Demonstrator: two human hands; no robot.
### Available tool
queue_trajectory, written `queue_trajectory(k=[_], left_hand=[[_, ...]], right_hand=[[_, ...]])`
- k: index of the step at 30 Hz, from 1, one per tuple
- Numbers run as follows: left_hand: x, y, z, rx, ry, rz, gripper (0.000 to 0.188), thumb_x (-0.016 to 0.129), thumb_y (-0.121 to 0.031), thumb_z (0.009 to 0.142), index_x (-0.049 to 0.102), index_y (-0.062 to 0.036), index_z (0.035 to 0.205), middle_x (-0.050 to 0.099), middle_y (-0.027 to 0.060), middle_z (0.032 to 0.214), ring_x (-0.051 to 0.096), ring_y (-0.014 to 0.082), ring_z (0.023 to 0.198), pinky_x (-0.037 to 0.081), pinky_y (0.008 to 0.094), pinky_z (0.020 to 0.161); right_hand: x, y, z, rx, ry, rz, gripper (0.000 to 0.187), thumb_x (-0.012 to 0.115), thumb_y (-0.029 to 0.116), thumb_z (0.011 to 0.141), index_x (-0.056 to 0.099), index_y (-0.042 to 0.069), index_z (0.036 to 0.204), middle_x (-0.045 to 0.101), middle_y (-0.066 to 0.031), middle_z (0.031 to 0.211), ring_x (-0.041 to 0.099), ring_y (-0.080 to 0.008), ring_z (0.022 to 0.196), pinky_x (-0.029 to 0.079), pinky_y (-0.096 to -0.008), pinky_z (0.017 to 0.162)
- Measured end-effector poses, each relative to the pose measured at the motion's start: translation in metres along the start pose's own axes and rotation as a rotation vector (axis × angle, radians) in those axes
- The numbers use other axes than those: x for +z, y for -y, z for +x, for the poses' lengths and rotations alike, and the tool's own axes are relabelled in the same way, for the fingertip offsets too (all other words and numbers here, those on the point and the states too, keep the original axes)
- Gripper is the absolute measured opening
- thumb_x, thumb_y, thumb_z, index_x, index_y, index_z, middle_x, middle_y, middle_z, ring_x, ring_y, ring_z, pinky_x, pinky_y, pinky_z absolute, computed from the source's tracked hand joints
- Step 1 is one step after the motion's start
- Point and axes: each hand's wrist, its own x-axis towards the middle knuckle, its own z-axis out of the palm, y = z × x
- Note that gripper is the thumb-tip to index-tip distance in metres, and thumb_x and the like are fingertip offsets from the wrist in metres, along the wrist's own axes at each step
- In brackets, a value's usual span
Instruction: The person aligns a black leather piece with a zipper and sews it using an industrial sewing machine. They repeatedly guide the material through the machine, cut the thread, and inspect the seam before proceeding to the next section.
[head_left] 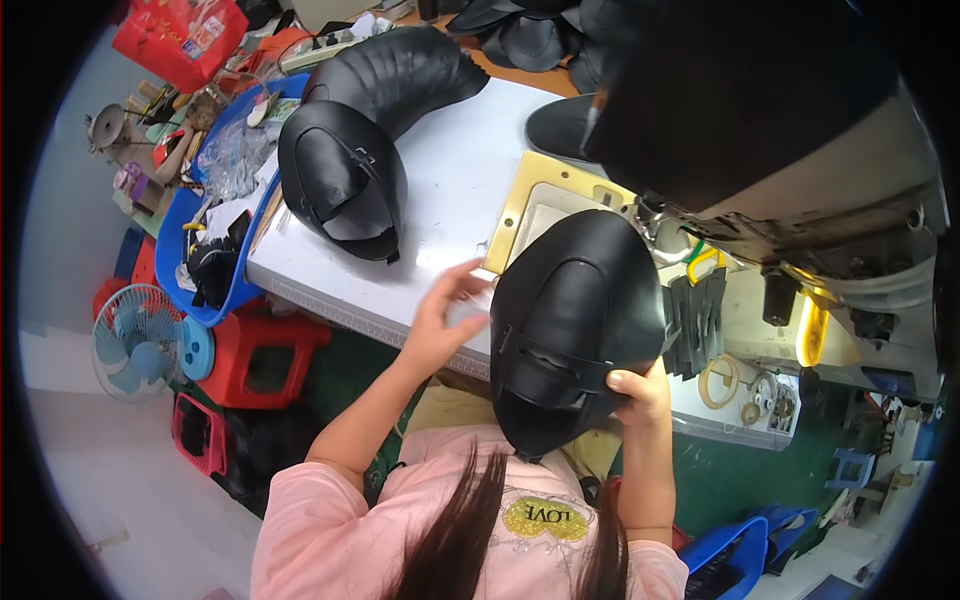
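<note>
A black leather shoe upper [575, 290], with a curved seam and a strap across it, is held up before my chest. My right hand [640, 398] grips its lower right edge, thumb on top, the other fingers hidden underneath. Just off the upper's left edge is my left hand [448, 312], fingers apart and holding nothing. On the white table [450, 170] to the left lies another black upper [342, 180], with a strap and small buckle. Behind it curves a row of stacked black uppers [395, 75].
A sewing machine [800, 200] looms at the right, its yellow plate [510, 225] partly covered by the upper. Black strips [695, 320] hang beside it. Left of the table are blue bins [170, 270], a red stool [255, 350] and a fan [145, 345].
</note>
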Motion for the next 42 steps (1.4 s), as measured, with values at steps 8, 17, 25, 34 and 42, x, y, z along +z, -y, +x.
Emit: queue_trajectory(k=[8, 17, 25, 34, 42], left_hand=[[0.039, -0.067, 0.004, 1.068, 0.464, 0.857, 0.027, 0.058, -0.009, 0.070, 0.054, -0.0063, 0.096, 0.053, 0.0127, 0.107, 0.052, 0.0296, 0.102, 0.039, 0.0479, 0.090], [0.046, -0.061, 0.030, 1.185, 0.272, 0.713, 0.015, 0.063, 0.000, 0.065, 0.057, 0.0028, 0.079, 0.059, 0.0169, 0.093, 0.059, 0.0316, 0.089, 0.052, 0.0368, 0.072], [0.060, -0.061, 0.079, 1.091, 0.125, 0.541, 0.021, 0.062, 0.007, 0.061, 0.060, 0.0015, 0.081, 0.061, 0.0160, 0.092, 0.061, 0.0315, 0.086, 0.052, 0.0332, 0.070], [0.078, -0.027, 0.105, 0.473, 0.260, 0.056, 0.028, 0.058, 0.007, 0.060, 0.060, -0.0037, 0.086, 0.058, 0.0112, 0.091, 0.057, 0.0267, 0.082, 0.049, 0.0327, 0.065], [0.067, -0.071, 0.119, 1.072, 0.198, 0.574, 0.024, 0.059, 0.004, 0.062, 0.062, -0.0052, 0.085, 0.060, 0.0086, 0.090, 0.058, 0.0243, 0.078, 0.048, 0.0311, 0.064]], right_hand=[[0.023, 0.008, 0.010, 0.090, -0.044, -0.157, 0.037, 0.064, -0.004, 0.067, 0.053, -0.001, 0.102, 0.059, -0.0074, 0.091, 0.057, -0.0142, 0.079, 0.048, -0.0269, 0.070], [0.031, 0.031, 0.024, 0.117, -0.039, -0.218, 0.030, 0.065, -0.002, 0.066, 0.056, -0.001, 0.095, 0.060, -0.0066, 0.086, 0.058, -0.0144, 0.077, 0.048, -0.0276, 0.070], [0.000, 0.033, 0.031, -0.130, -0.082, -0.119, 0.046, 0.069, 0.021, 0.068, 0.042, 0.010, 0.104, 0.050, 0.0033, 0.073, 0.045, -0.0042, 0.052, 0.031, -0.0171, 0.037], [-0.010, 0.045, 0.046, -0.301, -0.318, -0.396, 0.026, 0.070, 0.017, 0.069, 0.045, 0.012, 0.070, 0.047, 0.0042, 0.067, 0.043, -0.0040, 0.056, 0.033, -0.0169, 0.048], [-0.045, 0.029, 0.067, -0.433, -0.316, -0.426, 0.023, 0.067, 0.017, 0.073, 0.058, 0.004, 0.090, 0.059, -0.0022, 0.083, 0.054, -0.0097, 0.076, 0.042, -0.0220, 0.070]])
